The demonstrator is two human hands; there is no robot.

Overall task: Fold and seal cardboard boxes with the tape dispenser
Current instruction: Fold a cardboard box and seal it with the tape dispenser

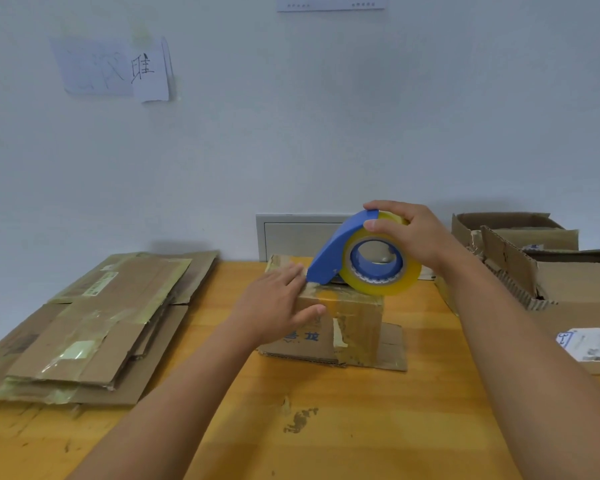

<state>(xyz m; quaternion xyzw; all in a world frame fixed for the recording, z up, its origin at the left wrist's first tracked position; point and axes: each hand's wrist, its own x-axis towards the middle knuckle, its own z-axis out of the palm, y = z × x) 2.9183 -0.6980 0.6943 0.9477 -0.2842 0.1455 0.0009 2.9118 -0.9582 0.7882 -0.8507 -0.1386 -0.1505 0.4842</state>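
Observation:
A small folded cardboard box (pixel 357 327) with blue print and old tape strips stands on the wooden table (pixel 326 427) at the centre. My left hand (pixel 281 303) lies flat on its top left edge, thumb down the front face. My right hand (pixel 413 233) grips the top of a blue tape dispenser (pixel 336 251) loaded with a yellowish clear tape roll (pixel 381 282). The dispenser rests on the box top, its blade end touching the box next to my left fingers.
A stack of flattened cardboard boxes (pixel 94 327) lies on the table's left side. Open and torn cardboard boxes (pixel 548 271) stand at the right, one with a white label (pixel 593 344). A white wall with paper sheets (pixel 115 67) rises right behind the table.

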